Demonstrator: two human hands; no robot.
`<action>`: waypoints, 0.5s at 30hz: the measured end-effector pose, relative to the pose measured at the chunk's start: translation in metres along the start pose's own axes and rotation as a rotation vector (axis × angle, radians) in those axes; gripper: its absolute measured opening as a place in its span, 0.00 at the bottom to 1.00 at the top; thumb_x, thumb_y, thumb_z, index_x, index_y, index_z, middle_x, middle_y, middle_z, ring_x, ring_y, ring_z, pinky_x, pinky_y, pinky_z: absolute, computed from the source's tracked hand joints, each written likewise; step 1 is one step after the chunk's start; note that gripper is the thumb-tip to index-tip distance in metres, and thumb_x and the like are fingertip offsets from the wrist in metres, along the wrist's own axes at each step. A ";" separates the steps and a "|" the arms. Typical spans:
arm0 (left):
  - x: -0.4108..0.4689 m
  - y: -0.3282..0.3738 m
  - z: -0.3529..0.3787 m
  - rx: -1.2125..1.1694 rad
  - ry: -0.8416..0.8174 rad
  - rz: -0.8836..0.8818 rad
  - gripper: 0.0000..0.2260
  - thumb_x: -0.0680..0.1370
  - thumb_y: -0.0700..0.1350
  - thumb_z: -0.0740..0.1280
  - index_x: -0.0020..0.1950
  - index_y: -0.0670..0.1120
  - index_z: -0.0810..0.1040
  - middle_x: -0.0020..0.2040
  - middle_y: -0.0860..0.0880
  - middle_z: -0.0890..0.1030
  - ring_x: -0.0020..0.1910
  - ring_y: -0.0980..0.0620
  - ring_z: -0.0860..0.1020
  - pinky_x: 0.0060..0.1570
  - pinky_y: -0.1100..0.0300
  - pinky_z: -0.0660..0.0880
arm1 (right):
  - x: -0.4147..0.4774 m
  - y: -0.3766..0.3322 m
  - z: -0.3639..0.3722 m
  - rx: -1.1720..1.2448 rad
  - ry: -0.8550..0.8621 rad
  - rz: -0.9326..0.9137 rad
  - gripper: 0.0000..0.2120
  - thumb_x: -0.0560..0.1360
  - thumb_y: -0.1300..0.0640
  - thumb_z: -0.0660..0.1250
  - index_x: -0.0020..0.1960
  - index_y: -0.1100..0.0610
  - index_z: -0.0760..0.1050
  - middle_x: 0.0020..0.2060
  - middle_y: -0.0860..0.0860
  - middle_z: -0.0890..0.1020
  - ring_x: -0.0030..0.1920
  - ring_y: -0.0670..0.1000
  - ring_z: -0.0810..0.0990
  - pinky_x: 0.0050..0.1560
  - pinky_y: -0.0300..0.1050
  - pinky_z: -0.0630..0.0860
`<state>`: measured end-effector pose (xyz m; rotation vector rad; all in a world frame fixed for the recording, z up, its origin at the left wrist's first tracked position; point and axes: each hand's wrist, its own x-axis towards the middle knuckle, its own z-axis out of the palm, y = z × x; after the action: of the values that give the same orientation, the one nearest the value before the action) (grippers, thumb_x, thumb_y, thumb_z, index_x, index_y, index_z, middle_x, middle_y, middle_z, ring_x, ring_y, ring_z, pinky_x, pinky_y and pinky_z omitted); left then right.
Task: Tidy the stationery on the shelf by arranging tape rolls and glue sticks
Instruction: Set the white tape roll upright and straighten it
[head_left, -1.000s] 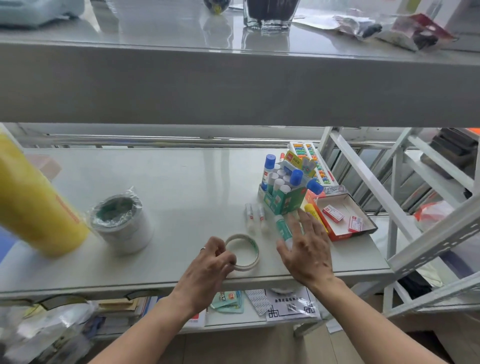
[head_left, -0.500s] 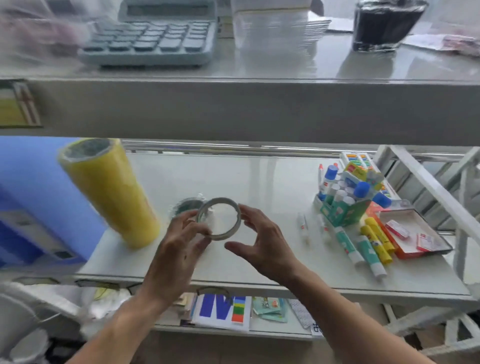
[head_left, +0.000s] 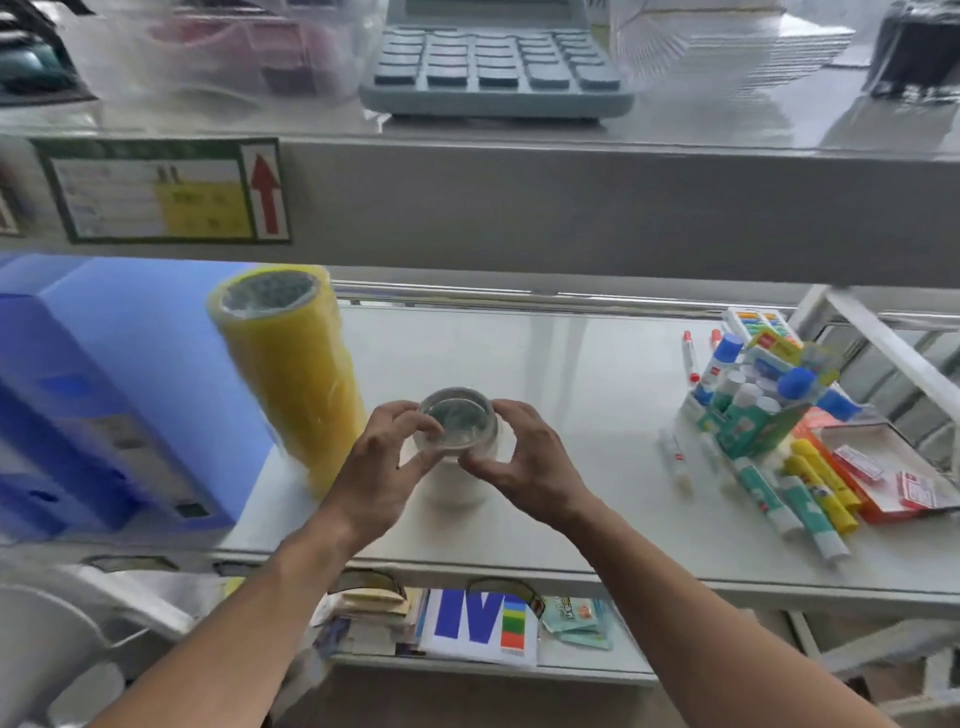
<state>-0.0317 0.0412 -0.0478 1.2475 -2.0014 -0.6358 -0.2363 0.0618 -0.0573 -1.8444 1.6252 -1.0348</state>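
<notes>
Both hands pinch the thin clear tape ring (head_left: 457, 422) by its outer rim, left hand (head_left: 382, 460) and right hand (head_left: 527, 462) on opposite sides. It sits at the top of the plastic-wrapped white tape stack (head_left: 457, 488), mid-shelf; can't tell if it's touching. Likely light, a stiff hoop with a slick surface. The rim grip looks right, but hard squeezing may ovalise it.

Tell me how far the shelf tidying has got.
Done: the tall yellow tape stack stands upright. In hand: left hand and right hand hold the thin clear tape ring atop the white wrapped tape stack. To do: green and yellow glue sticks lie loose beside the green glue box.
</notes>
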 end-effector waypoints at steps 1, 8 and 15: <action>0.001 -0.001 -0.001 -0.007 0.000 -0.009 0.17 0.73 0.50 0.74 0.61 0.53 0.76 0.63 0.53 0.74 0.60 0.61 0.72 0.61 0.59 0.73 | 0.000 0.000 0.000 0.006 -0.004 0.016 0.37 0.70 0.45 0.78 0.73 0.55 0.70 0.69 0.52 0.75 0.67 0.48 0.73 0.67 0.46 0.72; 0.008 -0.009 -0.002 -0.171 -0.084 -0.155 0.42 0.67 0.60 0.74 0.77 0.52 0.61 0.72 0.53 0.72 0.70 0.56 0.69 0.66 0.59 0.68 | 0.007 -0.008 -0.001 0.024 -0.014 0.011 0.35 0.72 0.44 0.76 0.73 0.54 0.70 0.69 0.52 0.76 0.66 0.49 0.74 0.67 0.50 0.74; 0.012 -0.010 -0.002 -0.210 -0.087 -0.152 0.42 0.66 0.60 0.75 0.76 0.50 0.63 0.70 0.53 0.74 0.68 0.58 0.71 0.66 0.59 0.69 | 0.007 -0.008 0.001 0.053 -0.007 0.012 0.33 0.72 0.44 0.76 0.72 0.54 0.72 0.67 0.51 0.78 0.65 0.49 0.76 0.67 0.46 0.74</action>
<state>-0.0276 0.0261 -0.0502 1.2698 -1.8645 -0.9638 -0.2303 0.0563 -0.0505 -1.7997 1.5885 -1.0549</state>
